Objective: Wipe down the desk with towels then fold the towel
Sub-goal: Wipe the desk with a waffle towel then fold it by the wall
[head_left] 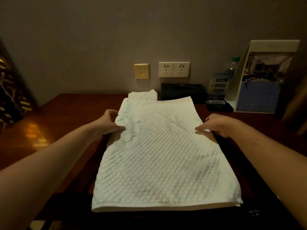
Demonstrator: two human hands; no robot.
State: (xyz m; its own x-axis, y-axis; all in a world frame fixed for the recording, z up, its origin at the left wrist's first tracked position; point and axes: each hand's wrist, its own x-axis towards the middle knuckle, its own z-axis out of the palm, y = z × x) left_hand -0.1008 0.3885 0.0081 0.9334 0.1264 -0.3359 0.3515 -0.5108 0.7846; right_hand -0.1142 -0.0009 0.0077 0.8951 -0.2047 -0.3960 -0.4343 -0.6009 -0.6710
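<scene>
- Towel (pixel 159 155), white with a bumpy weave, is lying flat and lengthwise on the dark wooden desk (pixel 69 117). Its near end is hanging just past the desk's near edge, and its far end is reaching toward the wall.
- Left hand (pixel 109 123) is pinching the towel's left edge. The thumb is pressing on top, the fingers are curling round the far side, and the fabric is bunching up just beside the thumb.
- Right hand (pixel 217 125) is gripping the right edge. The fingers are pressed together and curling over onto the fabric. The thumb is hidden, and the edge is lifting slightly under them.
- Both forearms are reaching in from the near corners, with the hands roughly level with each other.
- A second white towel (pixel 143 95) is sitting crumpled at the far end, touching the flat one.
- A black tissue box (pixel 183 92) is standing against the wall, right of the crumpled towel.
- Twin wall sockets (pixel 174 69) are sitting above the box, with a yellow wall plate (pixel 141 71) left of them.
- A standing card display (pixel 260 80) is at far right, with a small dark tray (pixel 217 105) beside it.
</scene>
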